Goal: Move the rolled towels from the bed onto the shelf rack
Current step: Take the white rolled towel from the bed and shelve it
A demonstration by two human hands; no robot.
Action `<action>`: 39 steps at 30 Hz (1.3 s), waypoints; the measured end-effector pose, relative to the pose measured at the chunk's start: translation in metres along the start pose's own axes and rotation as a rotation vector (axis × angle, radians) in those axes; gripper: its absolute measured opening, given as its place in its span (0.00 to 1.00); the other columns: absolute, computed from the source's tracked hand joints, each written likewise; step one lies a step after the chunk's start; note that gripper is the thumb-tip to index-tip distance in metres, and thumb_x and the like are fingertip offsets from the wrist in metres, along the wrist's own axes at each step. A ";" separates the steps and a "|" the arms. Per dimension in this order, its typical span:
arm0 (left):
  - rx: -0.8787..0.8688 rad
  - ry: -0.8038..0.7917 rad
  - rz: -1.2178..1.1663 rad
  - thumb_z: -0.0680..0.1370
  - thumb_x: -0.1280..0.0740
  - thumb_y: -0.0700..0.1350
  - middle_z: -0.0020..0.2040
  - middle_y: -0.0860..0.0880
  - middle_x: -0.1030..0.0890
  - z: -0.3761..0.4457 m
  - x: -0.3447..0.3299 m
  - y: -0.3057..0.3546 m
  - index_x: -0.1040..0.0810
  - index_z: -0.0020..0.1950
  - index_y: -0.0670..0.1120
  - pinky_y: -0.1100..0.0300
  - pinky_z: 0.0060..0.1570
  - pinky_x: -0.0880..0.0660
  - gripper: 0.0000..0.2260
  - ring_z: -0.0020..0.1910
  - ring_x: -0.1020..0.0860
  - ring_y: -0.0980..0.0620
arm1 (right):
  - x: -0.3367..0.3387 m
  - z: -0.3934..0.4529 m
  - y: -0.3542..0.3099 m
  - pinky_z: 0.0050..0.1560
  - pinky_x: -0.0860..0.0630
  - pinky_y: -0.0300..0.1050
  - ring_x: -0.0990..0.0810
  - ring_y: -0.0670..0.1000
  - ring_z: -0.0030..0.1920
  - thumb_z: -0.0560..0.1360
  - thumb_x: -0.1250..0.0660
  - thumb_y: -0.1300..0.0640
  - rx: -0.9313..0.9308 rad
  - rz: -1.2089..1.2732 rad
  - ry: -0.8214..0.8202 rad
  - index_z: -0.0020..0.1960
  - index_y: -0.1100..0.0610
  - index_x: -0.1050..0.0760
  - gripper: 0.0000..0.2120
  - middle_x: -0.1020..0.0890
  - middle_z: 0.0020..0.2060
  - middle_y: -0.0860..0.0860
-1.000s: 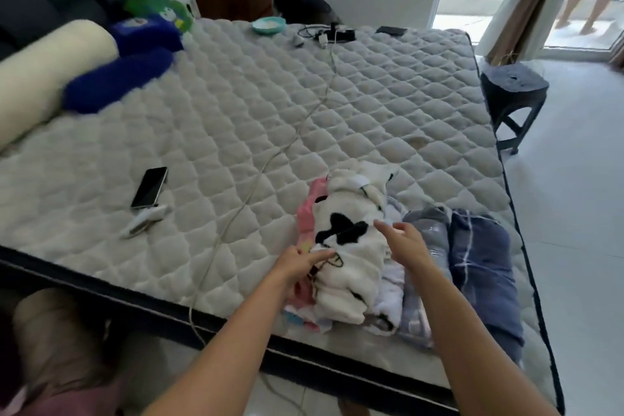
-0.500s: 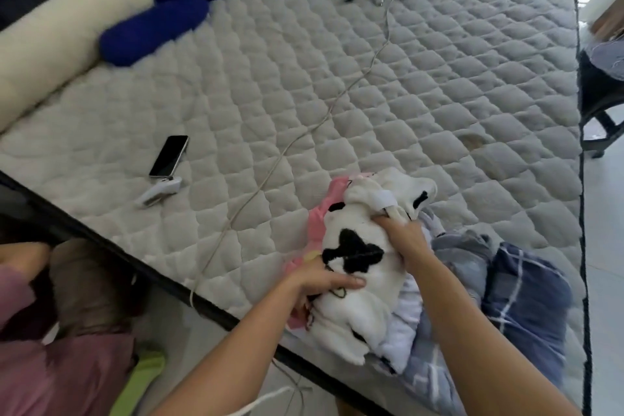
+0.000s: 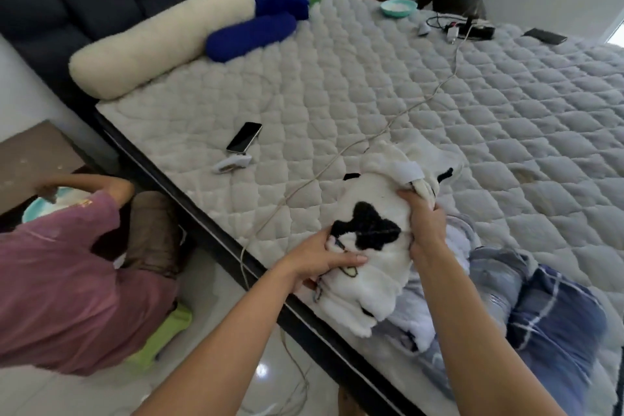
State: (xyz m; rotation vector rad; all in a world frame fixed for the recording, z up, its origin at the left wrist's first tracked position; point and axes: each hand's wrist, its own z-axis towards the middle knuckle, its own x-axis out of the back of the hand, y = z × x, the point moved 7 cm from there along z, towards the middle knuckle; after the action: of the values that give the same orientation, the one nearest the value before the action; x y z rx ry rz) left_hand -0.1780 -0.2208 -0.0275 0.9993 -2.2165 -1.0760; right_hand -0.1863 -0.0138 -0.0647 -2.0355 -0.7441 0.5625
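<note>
A fluffy white rolled towel with black patches (image 3: 374,213) lies at the near edge of the bed (image 3: 371,84). My left hand (image 3: 324,257) grips its near left side. My right hand (image 3: 425,223) clutches its right side, close to the far end. To its right lie more rolled towels: a pale grey-blue one (image 3: 493,277) and a dark blue one with white lines (image 3: 557,321). The pink towel under the white one is hidden. No shelf rack is in view.
A phone (image 3: 243,137) and a white gadget (image 3: 233,164) lie on the mattress, and a cable (image 3: 388,125) runs across it. Pillows (image 3: 162,40) lean on the headboard. A person in a pink shirt (image 3: 64,284) crouches on the floor at left.
The camera has swung left, bringing the headboard and the crouching person into view. Both hands went from reaching toward the white towel to gripping it and drawing it toward the bed's edge.
</note>
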 end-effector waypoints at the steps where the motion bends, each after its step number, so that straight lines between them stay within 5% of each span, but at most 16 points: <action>1: -0.025 0.043 -0.019 0.73 0.26 0.48 0.56 0.56 0.19 -0.017 0.014 -0.002 0.28 0.63 0.54 0.68 0.43 0.21 0.22 0.49 0.23 0.63 | -0.013 -0.013 -0.003 0.56 0.21 0.52 0.20 0.55 0.55 0.62 0.23 0.50 0.010 0.002 -0.040 0.66 0.56 0.28 0.34 0.19 0.56 0.53; 4: -0.088 0.255 -0.164 0.72 0.26 0.50 0.53 0.59 0.20 -0.082 0.065 -0.025 0.28 0.64 0.54 0.65 0.43 0.24 0.22 0.50 0.22 0.60 | -0.068 -0.066 -0.003 0.54 0.19 0.52 0.16 0.55 0.51 0.61 0.24 0.48 -0.027 0.035 -0.266 0.58 0.54 0.21 0.27 0.14 0.52 0.54; 7: -0.182 0.453 -0.475 0.75 0.29 0.45 0.43 0.53 0.13 -0.155 0.106 -0.059 0.18 0.53 0.46 0.63 0.42 0.20 0.08 0.43 0.17 0.55 | -0.128 -0.131 0.010 0.50 0.19 0.50 0.16 0.56 0.48 0.68 0.28 0.48 -0.105 0.083 -0.510 0.55 0.54 0.19 0.18 0.14 0.47 0.54; 12: -0.333 0.659 -0.605 0.70 0.26 0.48 0.57 0.45 0.16 -0.299 0.138 -0.121 0.22 0.63 0.49 0.47 0.58 0.22 0.21 0.55 0.18 0.45 | -0.217 -0.277 0.057 0.60 0.22 0.60 0.17 0.59 0.58 0.62 0.25 0.47 -0.084 0.029 -0.849 0.61 0.54 0.19 0.28 0.14 0.55 0.55; 19: -0.419 1.196 -0.467 0.68 0.22 0.43 0.59 0.50 0.17 -0.515 0.134 -0.220 0.25 0.64 0.56 0.52 0.59 0.22 0.27 0.59 0.19 0.51 | -0.275 -0.525 0.146 0.60 0.21 0.53 0.17 0.52 0.58 0.64 0.22 0.41 0.108 -0.184 -1.398 0.66 0.51 0.26 0.35 0.16 0.58 0.50; 22: -0.365 1.428 -0.442 0.66 0.21 0.46 0.62 0.54 0.20 -0.601 0.107 -0.269 0.29 0.68 0.57 0.55 0.61 0.24 0.33 0.60 0.21 0.55 | -0.270 -0.634 0.197 0.64 0.23 0.53 0.20 0.51 0.61 0.65 0.23 0.43 0.149 -0.289 -1.607 0.68 0.50 0.30 0.35 0.19 0.61 0.48; 26: -0.299 1.688 -0.456 0.68 0.22 0.45 0.59 0.59 0.21 -0.702 0.058 -0.328 0.30 0.64 0.62 0.62 0.55 0.24 0.29 0.57 0.21 0.58 | -0.240 -0.769 0.261 0.67 0.27 0.53 0.24 0.50 0.65 0.60 0.21 0.38 0.191 -0.422 -1.871 0.74 0.52 0.37 0.48 0.23 0.66 0.48; 31: -0.132 1.989 -0.583 0.59 0.21 0.54 0.59 0.57 0.19 -0.798 -0.026 -0.403 0.29 0.59 0.68 0.54 0.60 0.24 0.32 0.59 0.20 0.55 | -0.171 -0.911 0.334 0.66 0.30 0.44 0.28 0.48 0.66 0.66 0.22 0.45 0.264 -0.501 -2.187 0.76 0.54 0.43 0.47 0.28 0.68 0.47; 35: -0.081 2.168 -0.773 0.65 0.21 0.43 0.58 0.53 0.18 -0.848 -0.098 -0.454 0.30 0.66 0.61 0.50 0.52 0.20 0.34 0.55 0.18 0.51 | -0.095 -1.007 0.384 0.67 0.32 0.44 0.31 0.51 0.69 0.66 0.22 0.47 0.372 -0.519 -2.468 0.77 0.54 0.45 0.47 0.32 0.71 0.51; 39: -0.074 2.320 -0.998 0.65 0.24 0.43 0.54 0.52 0.15 -0.874 -0.153 -0.495 0.27 0.58 0.64 0.40 0.54 0.22 0.27 0.55 0.18 0.46 | -0.032 -1.070 0.422 0.61 0.31 0.44 0.28 0.52 0.65 0.66 0.22 0.50 0.362 -0.547 -2.698 0.75 0.54 0.43 0.46 0.30 0.68 0.54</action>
State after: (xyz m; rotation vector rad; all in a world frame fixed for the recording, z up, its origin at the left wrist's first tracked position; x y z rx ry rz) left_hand 0.7053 -0.7154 0.0602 1.7142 0.2559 0.2000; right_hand 0.5886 -0.8411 0.1338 0.5919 -1.9591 2.5339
